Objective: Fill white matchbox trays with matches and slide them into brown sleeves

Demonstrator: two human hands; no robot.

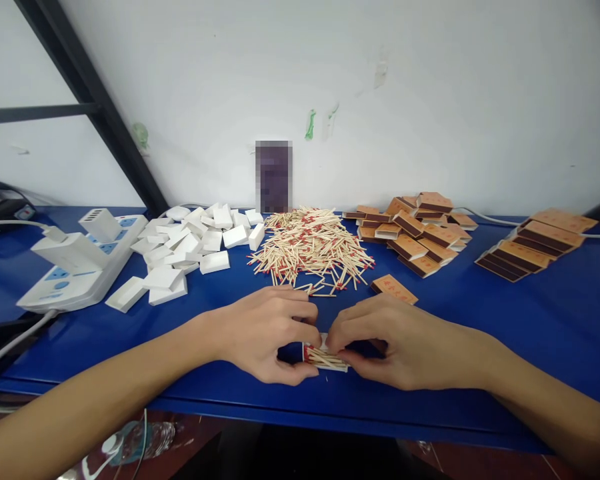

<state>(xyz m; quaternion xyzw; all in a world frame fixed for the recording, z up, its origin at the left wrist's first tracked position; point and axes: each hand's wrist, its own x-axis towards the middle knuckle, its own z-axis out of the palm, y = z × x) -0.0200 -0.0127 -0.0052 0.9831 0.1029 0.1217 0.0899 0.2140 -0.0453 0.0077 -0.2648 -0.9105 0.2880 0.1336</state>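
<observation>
At the far left of the blue table (545, 333) lies a white power strip (75, 273) with plugs in it and cables running off the edge. Below the table's front edge a clear plastic bottle (143, 440) shows on the floor. Just right of the strip sits a loose heap of white inner trays (190, 243), tumbled at all angles. The left hand (263, 333) comes in from the lower left, curled, with thumb and fingers pinching the left end of a small tray of matches (325, 359). The tray rests on the table near its front edge, directly between the two hands. The sticks in it lie side by side, their red heads seemingly toward the left hand. Behind the hands spreads the big pile of loose matches (313, 250), and behind that, against the wall, stands a dark blurred object (273, 177) that cannot be made out. The right hand (403, 343) is closed on the tray's right end, fingertips on top of the sticks. Just beyond it lies a single orange sleeve (393, 288), apart from the heap of orange matchboxes (415, 230) further back and the overlapped row of boxes (530, 250) at far right. By the look of it, the step in hand is settling a bundle of sticks into the tray. The next move calls for keeping the sticks level and packed, with none overhanging the tray's walls, and for a sleeve within reach.
</observation>
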